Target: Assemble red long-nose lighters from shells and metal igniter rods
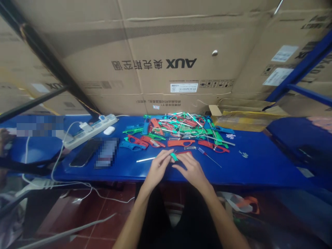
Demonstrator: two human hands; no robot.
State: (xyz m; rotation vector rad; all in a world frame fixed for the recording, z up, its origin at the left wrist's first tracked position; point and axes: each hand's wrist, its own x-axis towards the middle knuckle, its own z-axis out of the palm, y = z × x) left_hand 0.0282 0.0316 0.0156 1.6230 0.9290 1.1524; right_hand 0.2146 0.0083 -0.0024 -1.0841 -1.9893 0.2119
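The small green part (174, 157) is found between my two hands, just above the near edge of the blue surface (264, 162). My left hand (160, 164) has thumb and forefinger brought together on it in a pinch. My right hand (190, 167) meets its other side with bent fingers, the thumb standing apart below; whether those fingers grip or merely steady it, I cannot tell. A red piece (185, 152) shows just behind my right knuckles, mostly covered, and its hold cannot be determined. In my judgement the step in hand is close fingertip work on the green part, fitting or adjusting it; the next move calls for a steady left pinch while the right fingers turn or press the part in small motions. Just beyond lie a short silver piece (190, 148) and a screwdriver (202, 151), its shaft pointing toward the near right. A metal rod (145, 159) lies to the left of my left hand. Farther back, a red casing (181, 143) lies before a heaped pile (181, 128) of coloured casings, rods and wires.
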